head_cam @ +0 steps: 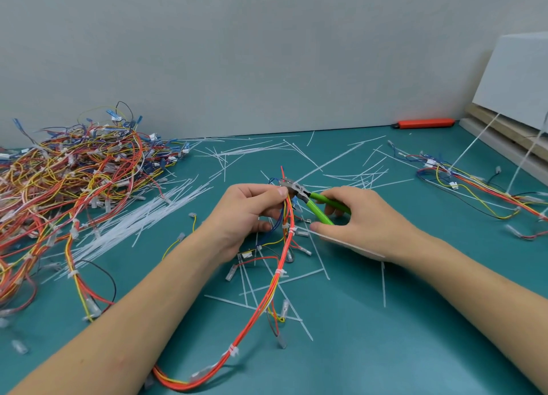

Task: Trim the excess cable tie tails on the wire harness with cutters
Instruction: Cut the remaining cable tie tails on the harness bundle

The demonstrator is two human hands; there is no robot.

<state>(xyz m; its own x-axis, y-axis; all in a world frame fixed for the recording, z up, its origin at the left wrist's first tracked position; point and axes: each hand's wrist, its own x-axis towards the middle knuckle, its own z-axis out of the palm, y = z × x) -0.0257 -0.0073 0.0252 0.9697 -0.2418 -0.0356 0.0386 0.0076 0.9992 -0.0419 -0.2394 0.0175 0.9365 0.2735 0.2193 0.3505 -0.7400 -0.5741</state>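
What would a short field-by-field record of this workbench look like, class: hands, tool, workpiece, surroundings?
left hand: pinches the wire harness near its top
right hand: grips the green-handled cutters
cutter head: at the harness, beside the left thumb
pile of harnesses: far left of the table
loose cable ties: scattered over the teal table
orange knife: by the back wall

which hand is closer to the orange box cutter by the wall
Right. The right hand, holding the green cutters, sits below and left of the orange box cutter; the left hand is farther left, gripping the harness.
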